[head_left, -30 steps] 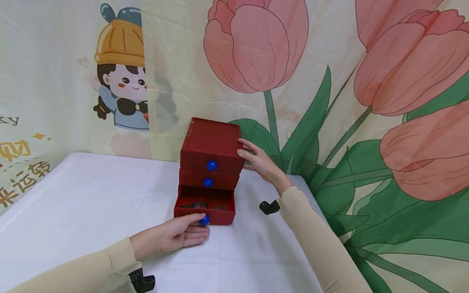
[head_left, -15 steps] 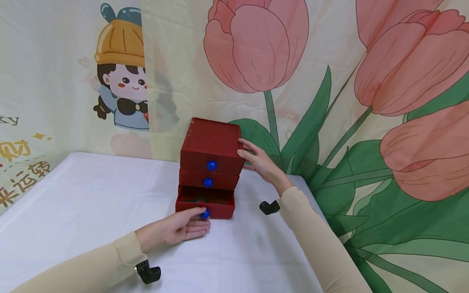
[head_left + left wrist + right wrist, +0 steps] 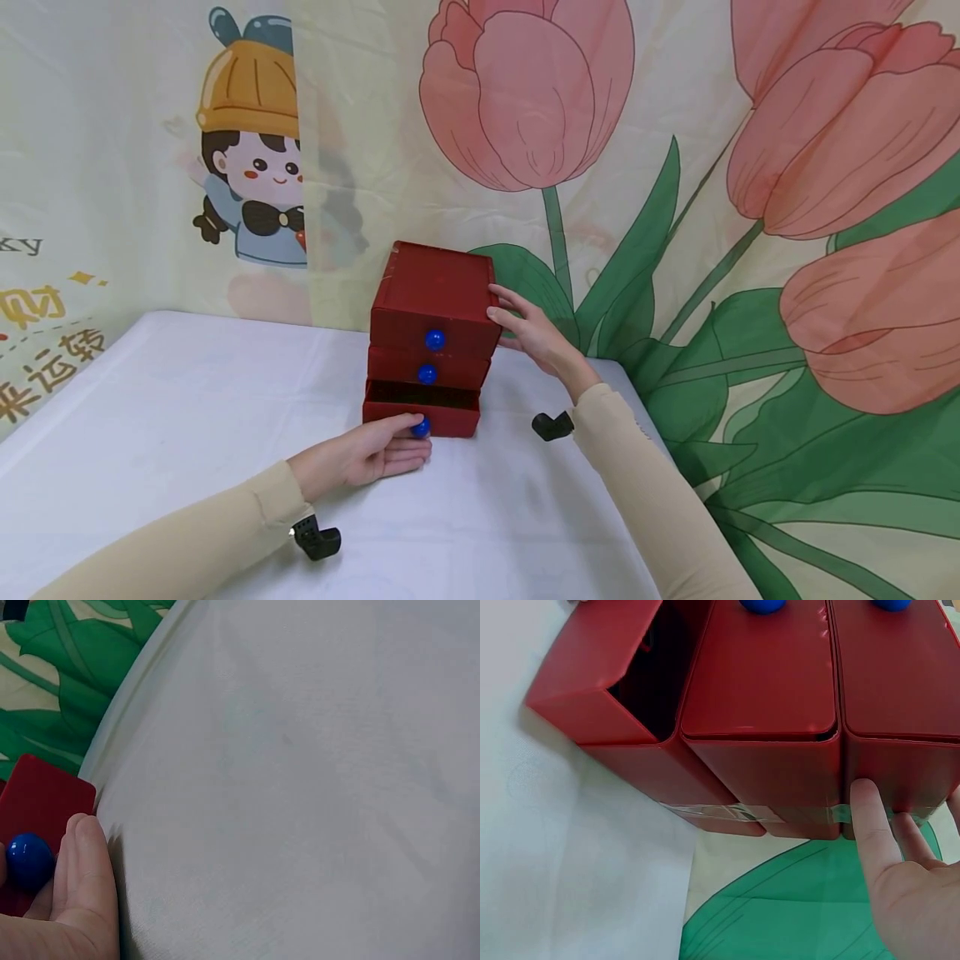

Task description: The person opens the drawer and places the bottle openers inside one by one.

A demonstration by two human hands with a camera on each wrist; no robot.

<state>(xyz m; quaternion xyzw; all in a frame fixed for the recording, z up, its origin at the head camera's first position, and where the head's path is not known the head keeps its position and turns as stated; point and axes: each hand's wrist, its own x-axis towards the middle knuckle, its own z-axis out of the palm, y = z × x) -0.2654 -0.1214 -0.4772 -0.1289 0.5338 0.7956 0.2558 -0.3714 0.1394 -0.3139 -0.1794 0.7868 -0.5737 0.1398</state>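
Observation:
A dark red chest of three stacked drawers (image 3: 435,283) stands on the table, each front with a blue ball knob. The bottom drawer (image 3: 453,419) sticks partly out; its inside is dark, its contents hard to make out. My left hand (image 3: 367,452) holds the bottom blue knob (image 3: 421,427) between thumb and fingers, the other fingers stretched straight below it. In the left wrist view that knob (image 3: 30,861) sits in the crook of the hand. My right hand (image 3: 536,333) rests against the right side of the top drawer unit, fingers fairly straight, as the right wrist view confirms.
A white cloth covers the table (image 3: 187,400). Right behind the chest hangs a printed backdrop (image 3: 360,283) with tulips and a cartoon figure. Clear tape (image 3: 727,813) runs across the sides of the drawer units. Each wrist wears a black camera (image 3: 552,426).
The bottom drawer has slid inward with my left hand on its knob, hiding the small dark items seen in it earlier. My right hand has stayed in place on the chest.

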